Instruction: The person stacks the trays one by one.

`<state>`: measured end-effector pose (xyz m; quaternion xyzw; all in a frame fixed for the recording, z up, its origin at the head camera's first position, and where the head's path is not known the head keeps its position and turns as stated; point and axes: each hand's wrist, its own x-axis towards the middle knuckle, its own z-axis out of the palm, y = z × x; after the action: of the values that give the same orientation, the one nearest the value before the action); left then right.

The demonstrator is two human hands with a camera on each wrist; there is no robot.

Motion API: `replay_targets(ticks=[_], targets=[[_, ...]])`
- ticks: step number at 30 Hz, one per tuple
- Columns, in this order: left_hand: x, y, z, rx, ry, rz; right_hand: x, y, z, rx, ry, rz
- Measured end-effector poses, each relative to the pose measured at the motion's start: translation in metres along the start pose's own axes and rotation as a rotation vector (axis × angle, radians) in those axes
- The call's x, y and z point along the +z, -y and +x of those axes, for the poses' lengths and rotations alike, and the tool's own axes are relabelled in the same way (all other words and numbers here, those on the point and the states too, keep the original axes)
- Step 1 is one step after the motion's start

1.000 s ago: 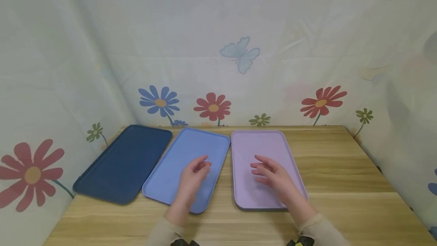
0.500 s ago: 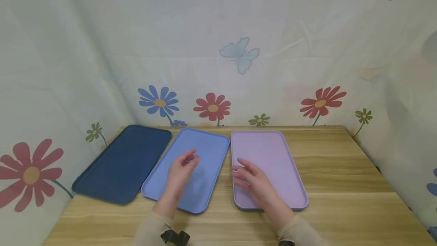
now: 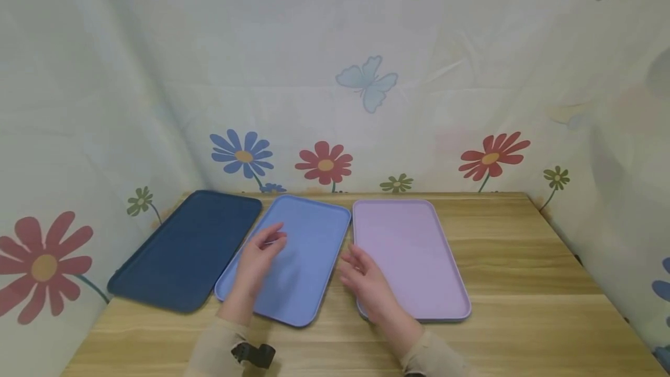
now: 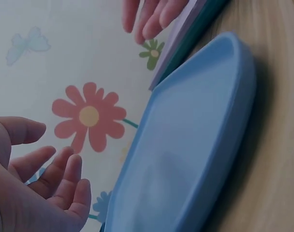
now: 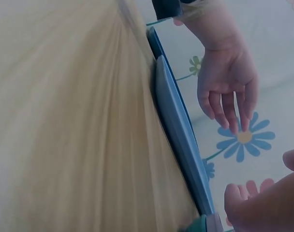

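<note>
My left hand (image 3: 257, 260) hovers over the left part of a light blue tray (image 3: 309, 255), fingers loosely bent, nothing in them. The left wrist view shows this hand's thumb apart from its fingers, beside the tray. My right hand (image 3: 370, 290) is above the near left edge of a lilac tray (image 3: 419, 249), also holding nothing. Under the lilac tray lies a green tray (image 4: 195, 34), of which only the side shows. A navy tray (image 3: 183, 255) lies to the left of the light blue one.
All the trays lie on a wood-grain table (image 3: 523, 260). Behind and at both sides hangs a white curtain (image 3: 408, 28) printed with flowers and butterflies. A narrow gap separates the light blue tray from the lilac one.
Both hands have moved left: the left hand across the light blue tray, the right hand from the middle of the lilac tray to its left edge. The trays have stayed in place.
</note>
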<state>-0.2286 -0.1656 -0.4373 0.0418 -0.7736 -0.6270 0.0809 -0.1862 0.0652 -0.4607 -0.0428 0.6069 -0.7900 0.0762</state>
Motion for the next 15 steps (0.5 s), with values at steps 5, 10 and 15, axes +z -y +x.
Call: replay_targets(ticks=[5,10,15], targets=[[-0.012,0.001,0.007,-0.012,-0.001,0.038,0.009,-0.007,-0.003,0.002,0.001,-0.006],[-0.026,0.008,0.016,-0.015,-0.009,0.087,0.015,-0.013,-0.006,0.014,0.029,-0.104],[-0.039,0.017,0.024,0.01,-0.009,0.117,0.018,-0.02,-0.009,0.019,0.035,-0.188]])
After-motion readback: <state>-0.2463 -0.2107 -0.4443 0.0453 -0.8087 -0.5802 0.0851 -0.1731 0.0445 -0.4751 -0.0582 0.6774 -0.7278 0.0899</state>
